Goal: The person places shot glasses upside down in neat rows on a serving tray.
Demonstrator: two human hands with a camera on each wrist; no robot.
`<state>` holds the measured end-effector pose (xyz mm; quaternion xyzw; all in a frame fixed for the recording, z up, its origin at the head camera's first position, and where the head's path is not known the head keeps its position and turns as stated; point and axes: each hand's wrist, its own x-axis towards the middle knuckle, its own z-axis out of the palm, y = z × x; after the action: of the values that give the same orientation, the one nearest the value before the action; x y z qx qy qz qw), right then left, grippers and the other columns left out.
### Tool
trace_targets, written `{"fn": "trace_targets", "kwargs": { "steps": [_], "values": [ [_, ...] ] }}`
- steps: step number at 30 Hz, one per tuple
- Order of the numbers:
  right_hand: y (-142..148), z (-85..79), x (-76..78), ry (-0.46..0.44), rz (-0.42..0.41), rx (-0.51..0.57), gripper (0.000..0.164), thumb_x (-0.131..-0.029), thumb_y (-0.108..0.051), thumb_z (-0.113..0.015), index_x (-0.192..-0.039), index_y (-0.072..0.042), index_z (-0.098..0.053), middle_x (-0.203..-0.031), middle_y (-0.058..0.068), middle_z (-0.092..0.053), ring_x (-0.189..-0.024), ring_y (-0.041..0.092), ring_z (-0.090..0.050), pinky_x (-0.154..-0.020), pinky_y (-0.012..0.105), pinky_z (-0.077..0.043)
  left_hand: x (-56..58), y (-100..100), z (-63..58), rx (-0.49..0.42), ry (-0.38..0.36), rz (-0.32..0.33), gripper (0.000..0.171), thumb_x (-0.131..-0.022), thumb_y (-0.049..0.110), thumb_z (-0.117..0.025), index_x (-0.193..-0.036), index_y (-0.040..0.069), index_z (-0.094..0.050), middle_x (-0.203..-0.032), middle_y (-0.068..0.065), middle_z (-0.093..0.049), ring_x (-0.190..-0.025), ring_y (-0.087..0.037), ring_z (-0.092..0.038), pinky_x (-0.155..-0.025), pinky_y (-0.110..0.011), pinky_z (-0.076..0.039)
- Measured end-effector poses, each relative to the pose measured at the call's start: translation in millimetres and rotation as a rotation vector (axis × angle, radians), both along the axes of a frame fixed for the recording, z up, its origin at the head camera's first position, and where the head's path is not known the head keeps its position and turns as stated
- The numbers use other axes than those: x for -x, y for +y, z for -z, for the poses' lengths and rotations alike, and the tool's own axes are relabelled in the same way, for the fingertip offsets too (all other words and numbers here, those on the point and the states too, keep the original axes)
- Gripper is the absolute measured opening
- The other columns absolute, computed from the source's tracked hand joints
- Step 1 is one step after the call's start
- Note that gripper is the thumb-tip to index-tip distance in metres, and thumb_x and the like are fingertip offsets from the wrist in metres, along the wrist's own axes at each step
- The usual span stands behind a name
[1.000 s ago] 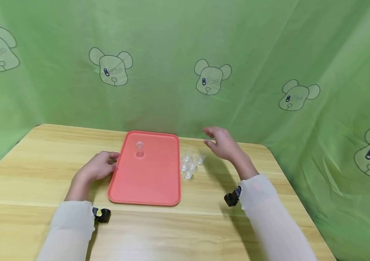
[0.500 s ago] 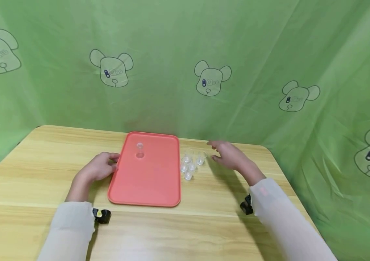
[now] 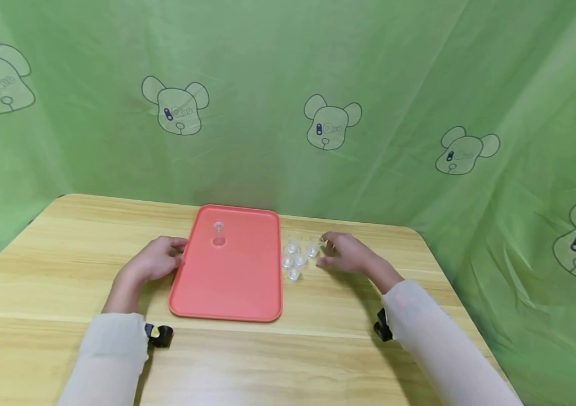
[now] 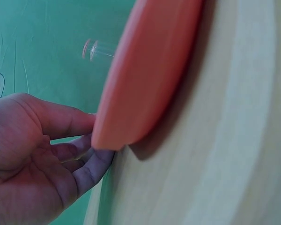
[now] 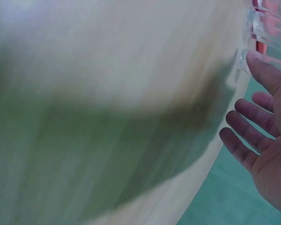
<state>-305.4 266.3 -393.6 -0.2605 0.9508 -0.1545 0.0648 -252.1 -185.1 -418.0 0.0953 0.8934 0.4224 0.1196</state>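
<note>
- Green curtain (image 3: 252, 163) hangs behind and to the right of your wooden table (image 3: 237, 363), printed with outlined bear faces (image 3: 180, 110).
- Your left hand (image 3: 152, 259) pinches the left edge of the red tray (image 3: 227, 282), thumb at the rim and fingers tucked beneath it, probably to keep it from sliding.
- Your right hand (image 3: 350, 252) has thumb and fingers apart, on either side of the rightmost cup (image 3: 313, 248); whether any fingertip touches it, you can't tell from these views. That spread looks suited to so slim a thing.
- You have a cluster of clear cups (image 3: 296, 259) just beside the tray's right edge, likely grouped there to be within your right hand's reach.
- One lone clear cup (image 3: 219, 232) stands on the tray towards its far left corner, leaving you bare tray in front.
- Beneath it all, you have pale grain and a soft sheen near you; your right arm's shadow falls across the wood.
</note>
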Motion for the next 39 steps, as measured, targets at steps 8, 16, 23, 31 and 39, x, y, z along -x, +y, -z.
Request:
{"fn": "trace_targets", "kwargs": {
  "steps": [8,16,23,31,39],
  "values": [
    [-5.2,12.4,3.1,-0.033,0.051,0.065,0.035,-0.09,-0.025,-0.08,-0.112,-0.002,-0.066,-0.094,0.01,-0.066,-0.087,0.023,-0.059,-0.081,0.041,-0.051,-0.1,0.1,-0.2,0.006,0.005,0.0,0.05,-0.098,0.0,-0.052,-0.147,-0.01,-0.047,-0.133,-0.027,-0.061,-0.111,-0.033,-0.064,-0.096,-0.046,-0.051],
    [-5.4,19.4,11.9,-0.099,0.119,0.19,0.031,-0.087,-0.021,-0.083,-0.106,-0.003,-0.068,-0.089,0.006,-0.062,-0.081,0.019,-0.056,-0.074,0.033,-0.049,1.8,-0.9,1.1,0.018,0.009,0.001,0.05,-0.098,0.0,-0.052,-0.147,-0.01,-0.047,-0.132,-0.026,-0.062,-0.111,-0.032,-0.063,-0.095,-0.045,-0.051],
    [-6.9,22.0,16.5,-0.147,0.154,0.235,0.031,-0.085,-0.021,-0.085,-0.106,-0.004,-0.072,-0.085,0.004,-0.061,-0.079,0.018,-0.052,-0.071,0.031,-0.046,2.1,-2.2,2.2,0.016,0.012,0.003,0.05,-0.097,-0.001,-0.052,-0.147,-0.01,-0.047,-0.132,-0.026,-0.062,-0.109,-0.031,-0.064,-0.093,-0.043,-0.052],
    [-6.4,25.2,20.9,-0.196,0.183,0.289,0.045,-0.086,-0.014,-0.083,-0.123,0.006,-0.069,-0.087,0.007,-0.065,-0.081,0.018,-0.055,-0.07,0.029,-0.047,1.9,-1.2,1.7,0.008,0.003,0.003,0.05,-0.099,0.0,-0.052,-0.147,-0.01,-0.046,-0.135,-0.027,-0.061,-0.113,-0.034,-0.063,-0.098,-0.047,-0.051],
    [0.1,27.5,23.1,-0.183,0.203,0.35,0.023,-0.09,-0.01,-0.077,-0.111,-0.001,-0.073,-0.095,0.008,-0.068,-0.086,0.02,-0.059,-0.077,0.031,-0.051,1.9,-1.6,0.9,0.011,-0.002,0.003,0.049,-0.1,0.0,-0.052,-0.148,-0.01,-0.046,-0.136,-0.027,-0.06,-0.116,-0.036,-0.062,-0.101,-0.05,-0.049]
  ]
}}
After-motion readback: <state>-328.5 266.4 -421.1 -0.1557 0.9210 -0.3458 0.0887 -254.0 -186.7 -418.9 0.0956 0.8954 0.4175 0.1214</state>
